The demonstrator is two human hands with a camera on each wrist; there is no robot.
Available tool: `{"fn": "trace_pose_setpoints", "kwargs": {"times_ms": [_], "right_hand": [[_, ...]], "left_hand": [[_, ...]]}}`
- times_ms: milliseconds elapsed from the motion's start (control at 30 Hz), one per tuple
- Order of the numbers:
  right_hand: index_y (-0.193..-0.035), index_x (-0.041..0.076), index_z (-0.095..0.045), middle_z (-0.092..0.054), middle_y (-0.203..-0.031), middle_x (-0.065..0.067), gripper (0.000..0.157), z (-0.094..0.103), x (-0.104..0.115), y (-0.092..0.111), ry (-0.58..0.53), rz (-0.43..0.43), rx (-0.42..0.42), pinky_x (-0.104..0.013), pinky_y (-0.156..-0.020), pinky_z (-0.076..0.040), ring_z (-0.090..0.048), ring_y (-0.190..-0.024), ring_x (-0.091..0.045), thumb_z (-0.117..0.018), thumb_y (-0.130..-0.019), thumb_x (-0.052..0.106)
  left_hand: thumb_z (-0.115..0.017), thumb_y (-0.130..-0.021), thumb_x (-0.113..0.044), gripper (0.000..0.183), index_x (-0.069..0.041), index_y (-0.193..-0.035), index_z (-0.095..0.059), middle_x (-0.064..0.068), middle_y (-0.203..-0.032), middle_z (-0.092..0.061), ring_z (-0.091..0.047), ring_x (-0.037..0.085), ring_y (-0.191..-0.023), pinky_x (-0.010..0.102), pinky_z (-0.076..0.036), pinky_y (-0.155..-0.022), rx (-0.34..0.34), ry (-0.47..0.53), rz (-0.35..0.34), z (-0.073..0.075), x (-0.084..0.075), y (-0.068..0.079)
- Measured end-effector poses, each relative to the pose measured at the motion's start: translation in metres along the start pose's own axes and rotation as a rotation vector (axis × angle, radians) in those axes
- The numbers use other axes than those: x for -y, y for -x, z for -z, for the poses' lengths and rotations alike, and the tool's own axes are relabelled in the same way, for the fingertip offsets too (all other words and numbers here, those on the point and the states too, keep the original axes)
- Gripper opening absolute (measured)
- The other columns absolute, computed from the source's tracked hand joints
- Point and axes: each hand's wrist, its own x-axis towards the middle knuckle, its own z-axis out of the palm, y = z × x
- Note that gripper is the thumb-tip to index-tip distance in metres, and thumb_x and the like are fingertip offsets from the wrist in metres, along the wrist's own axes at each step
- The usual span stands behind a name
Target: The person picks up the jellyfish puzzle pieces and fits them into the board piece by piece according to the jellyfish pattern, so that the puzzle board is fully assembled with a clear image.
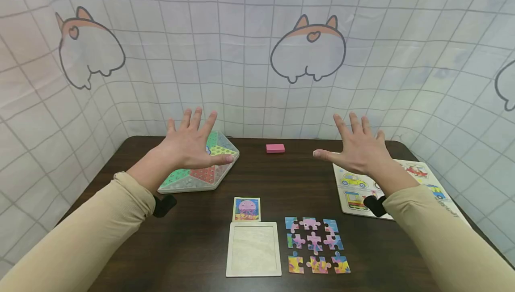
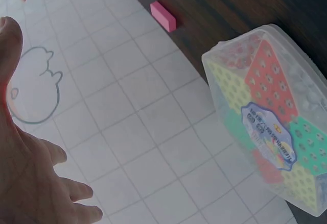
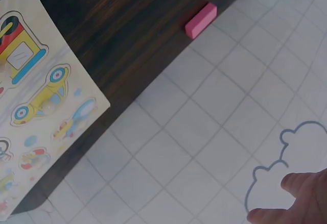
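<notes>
Both hands are raised above the table with fingers spread, holding nothing. In the head view my left hand overlaps a hexagonal Chinese checkers box with coloured triangles under a clear lid. My right hand overlaps the corner of a wooden vehicle puzzle board. Between the forearms, near the front, lies a square wooden puzzle tray with a raised rim. A jellyfish picture card touches its back edge. To its right, several separate jigsaw pieces lie in rows, picture side up.
A pink block sits near the back edge of the dark wooden table. Behind the table hangs a white grid-patterned curtain with cartoon corgi drawings, wrapping round both sides. A black strap end sticks out at the left wrist.
</notes>
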Motion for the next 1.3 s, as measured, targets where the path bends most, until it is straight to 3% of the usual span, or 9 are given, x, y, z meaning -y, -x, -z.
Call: {"fn": "trace_pose_setpoints", "kwargs": {"times_ms": [167,267,400,500,633,800,1000,1300], "right_hand": [[-0.166,0.014,-0.002,-0.004,-0.167,-0.032,0.114,-0.006,-0.001,-0.002,0.005,0.009,0.013,-0.083,-0.109,-0.012,-0.004,-0.151,-0.060,-0.043,-0.088,0.085],[-0.165,0.010,-0.011,-0.013,-0.167,-0.031,0.109,-0.012,-0.001,0.002,0.005,0.044,-0.003,-0.081,-0.110,-0.016,-0.011,-0.152,-0.057,-0.047,-0.091,0.080],[-0.158,0.001,-0.032,-0.038,-0.158,-0.030,0.089,-0.027,0.004,0.015,-0.057,0.160,-0.057,-0.072,-0.108,-0.034,-0.037,-0.144,-0.053,-0.059,-0.097,0.060],[-0.150,-0.003,-0.046,-0.051,-0.148,-0.031,0.072,-0.043,0.007,0.028,-0.140,0.246,-0.058,-0.066,-0.104,-0.042,-0.049,-0.134,-0.052,-0.067,-0.098,0.042],[-0.141,-0.003,-0.056,-0.059,-0.141,-0.027,0.058,-0.064,0.012,0.039,-0.225,0.306,0.003,-0.062,-0.105,-0.045,-0.054,-0.131,-0.049,-0.071,-0.097,0.032],[-0.136,-0.003,-0.062,-0.064,-0.136,-0.022,0.050,-0.086,0.022,0.041,-0.294,0.366,0.120,-0.057,-0.104,-0.048,-0.059,-0.128,-0.043,-0.070,-0.097,0.029],[-0.128,-0.001,-0.067,-0.070,-0.127,-0.016,0.042,-0.105,0.039,0.040,-0.325,0.413,0.222,-0.053,-0.101,-0.051,-0.064,-0.122,-0.038,-0.072,-0.097,0.027],[-0.108,0.012,-0.074,-0.066,-0.109,-0.001,0.028,-0.118,0.065,0.034,-0.246,0.429,0.273,-0.044,-0.094,-0.055,-0.062,-0.103,-0.021,-0.083,-0.086,0.027]], "left_hand": [[-0.053,-0.089,-0.077,0.115,-0.012,-0.165,0.004,0.029,-0.169,0.006,0.005,0.052,-0.156,0.078,-0.001,-0.116,0.002,-0.002,0.012,-0.001,0.006,0.002],[-0.055,-0.089,-0.076,0.115,-0.010,-0.166,0.000,0.029,-0.169,0.000,-0.001,0.051,-0.156,0.077,-0.005,-0.116,-0.024,0.010,-0.017,-0.010,0.008,0.009],[-0.061,-0.090,-0.070,0.110,-0.005,-0.164,-0.013,0.028,-0.167,-0.018,-0.018,0.049,-0.155,0.075,-0.016,-0.116,-0.049,0.120,-0.129,-0.044,0.005,0.028],[-0.066,-0.089,-0.066,0.107,-0.003,-0.162,-0.021,0.027,-0.164,-0.029,-0.030,0.047,-0.151,0.074,-0.023,-0.114,-0.004,0.230,-0.193,-0.077,-0.001,0.047],[-0.071,-0.086,-0.065,0.106,-0.004,-0.161,-0.028,0.025,-0.162,-0.035,-0.037,0.045,-0.148,0.073,-0.029,-0.112,0.081,0.332,-0.213,-0.113,-0.011,0.069],[-0.074,-0.083,-0.066,0.106,-0.005,-0.160,-0.032,0.026,-0.161,-0.035,-0.037,0.046,-0.147,0.070,-0.038,-0.108,0.166,0.382,-0.250,-0.141,-0.022,0.086],[-0.073,-0.080,-0.072,0.108,-0.012,-0.161,-0.032,0.026,-0.163,-0.030,-0.029,0.049,-0.151,0.070,-0.036,-0.109,0.217,0.318,-0.257,-0.157,-0.026,0.094],[-0.070,-0.080,-0.074,0.106,-0.017,-0.161,-0.032,0.026,-0.165,-0.026,-0.024,0.049,-0.152,0.072,-0.033,-0.110,0.225,0.273,-0.234,-0.161,-0.027,0.100]]}}
